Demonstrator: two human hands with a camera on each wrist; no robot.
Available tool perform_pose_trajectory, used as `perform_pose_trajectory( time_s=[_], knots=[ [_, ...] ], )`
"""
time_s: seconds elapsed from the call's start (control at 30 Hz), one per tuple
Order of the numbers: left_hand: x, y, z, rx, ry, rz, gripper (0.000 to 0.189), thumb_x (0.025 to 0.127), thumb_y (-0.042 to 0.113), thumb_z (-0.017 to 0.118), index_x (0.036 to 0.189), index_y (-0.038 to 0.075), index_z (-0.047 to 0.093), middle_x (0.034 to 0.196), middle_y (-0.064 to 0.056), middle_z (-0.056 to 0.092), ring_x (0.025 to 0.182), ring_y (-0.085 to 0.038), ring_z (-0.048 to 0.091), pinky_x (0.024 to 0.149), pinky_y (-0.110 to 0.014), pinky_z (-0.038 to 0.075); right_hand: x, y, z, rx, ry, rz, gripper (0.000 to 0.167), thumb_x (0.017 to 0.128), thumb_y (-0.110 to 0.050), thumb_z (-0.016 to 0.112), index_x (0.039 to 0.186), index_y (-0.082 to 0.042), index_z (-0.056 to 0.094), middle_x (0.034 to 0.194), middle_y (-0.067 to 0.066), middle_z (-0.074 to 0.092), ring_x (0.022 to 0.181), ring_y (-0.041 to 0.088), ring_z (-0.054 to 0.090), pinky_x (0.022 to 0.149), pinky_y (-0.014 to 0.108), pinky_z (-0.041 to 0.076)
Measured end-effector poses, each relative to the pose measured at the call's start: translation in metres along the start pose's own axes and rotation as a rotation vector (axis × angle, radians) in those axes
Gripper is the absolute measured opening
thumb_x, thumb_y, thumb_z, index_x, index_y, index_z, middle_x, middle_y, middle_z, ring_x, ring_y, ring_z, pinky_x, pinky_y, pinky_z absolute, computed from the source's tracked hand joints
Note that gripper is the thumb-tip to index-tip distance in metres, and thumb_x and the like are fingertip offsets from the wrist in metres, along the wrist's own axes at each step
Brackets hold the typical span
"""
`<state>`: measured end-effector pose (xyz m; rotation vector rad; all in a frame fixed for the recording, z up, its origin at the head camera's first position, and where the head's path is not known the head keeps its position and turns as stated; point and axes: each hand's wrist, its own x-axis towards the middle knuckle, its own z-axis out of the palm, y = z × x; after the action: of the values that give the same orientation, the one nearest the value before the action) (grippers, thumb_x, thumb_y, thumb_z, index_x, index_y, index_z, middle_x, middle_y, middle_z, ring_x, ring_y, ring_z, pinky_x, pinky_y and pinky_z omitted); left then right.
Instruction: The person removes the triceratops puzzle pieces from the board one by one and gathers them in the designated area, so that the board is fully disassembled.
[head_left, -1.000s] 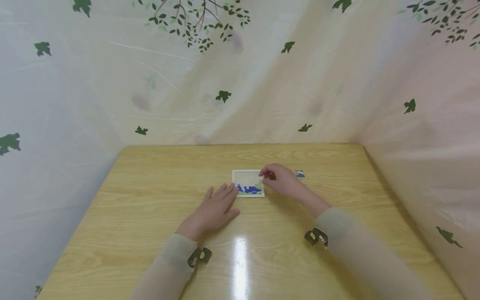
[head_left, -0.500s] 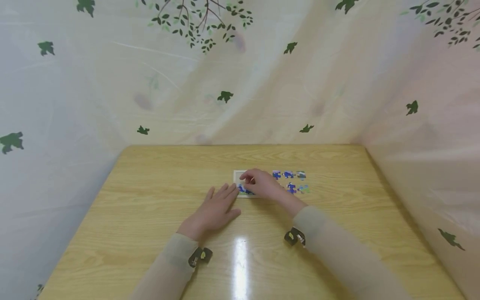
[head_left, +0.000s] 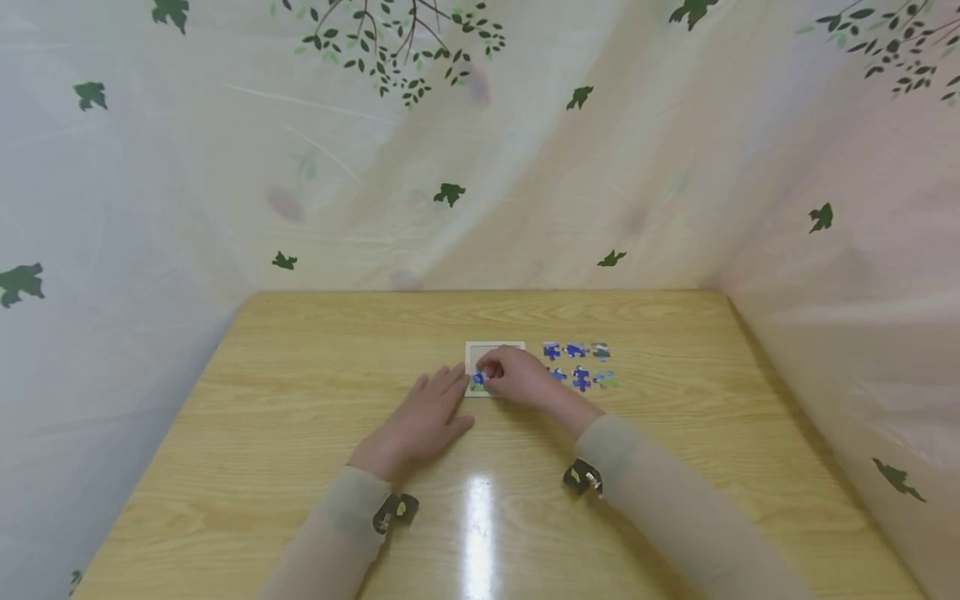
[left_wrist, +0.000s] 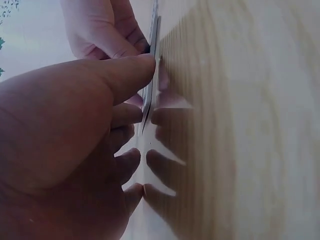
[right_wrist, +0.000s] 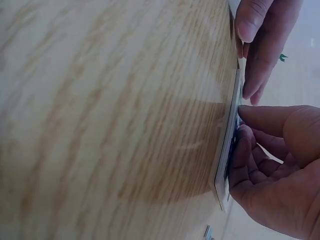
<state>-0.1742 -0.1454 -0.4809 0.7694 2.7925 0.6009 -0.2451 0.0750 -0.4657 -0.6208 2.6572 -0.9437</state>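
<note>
A small white-edged puzzle tray (head_left: 472, 350) lies on the table, with blue and green puzzle pieces (head_left: 477, 380) along its near side. My left hand (head_left: 420, 421) lies flat with fingers spread, its fingertips at the tray's left edge. Over the tray, my right hand (head_left: 517, 377) is bent down, thumb and index finger close together at the tray surface. In the right wrist view this hand (right_wrist: 280, 160) pinches a puzzle piece (right_wrist: 238, 121), mostly hidden by the fingers. The left wrist view shows the left thumb (left_wrist: 132, 75) against the tray's edge.
Several loose puzzle pieces (head_left: 576, 350) lie in two rows on the wooden table (head_left: 300, 433), right of the tray. A pale curtain (head_left: 360, 208) with leaf prints stands behind the table and on both sides.
My right hand has moved left from the tray's right edge to over its middle and lower, uncovering the loose pieces at right. The left hand has stayed at the tray's left edge.
</note>
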Motion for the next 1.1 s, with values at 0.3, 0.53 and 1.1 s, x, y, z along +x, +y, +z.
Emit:
perform_pose_trajectory(
  time_s=[0.3,0.53,1.1],
  knots=[
    [0.0008,-0.0029,-0.0013,0.031,-0.004,0.002,0.073,0.116,0.044,0.055,0.172,0.002,0.034,0.181,-0.012,0.024,0.168,-0.037,0.017,0.136,-0.058,0.009,0.0019,0.0000,0.0013,-0.009,-0.004,0.014,0.033,0.096,0.001,0.078,0.130,-0.002,0.077,0.104,0.003,0.073,0.099,0.018,0.067,0.095,0.037,0.060],
    [0.0016,-0.0026,-0.0002,0.027,-0.023,-0.008,0.074,0.116,0.047,0.055,0.172,0.003,0.034,0.182,-0.011,0.023,0.168,-0.037,0.016,0.136,-0.059,0.007,0.0006,-0.0019,0.0029,0.000,-0.009,0.039,0.032,0.096,0.002,0.078,0.127,-0.003,0.076,0.103,0.003,0.071,0.098,0.019,0.066,0.095,0.037,0.060],
    [0.0020,-0.0001,0.0005,0.041,-0.027,-0.016,0.074,0.116,0.046,0.054,0.172,0.003,0.033,0.182,-0.011,0.022,0.169,-0.038,0.014,0.136,-0.059,0.006,-0.0026,-0.0004,0.0024,0.064,0.009,0.047,0.027,0.099,0.001,0.075,0.123,-0.010,0.069,0.104,0.002,0.069,0.097,0.019,0.065,0.090,0.037,0.060]
  ],
)
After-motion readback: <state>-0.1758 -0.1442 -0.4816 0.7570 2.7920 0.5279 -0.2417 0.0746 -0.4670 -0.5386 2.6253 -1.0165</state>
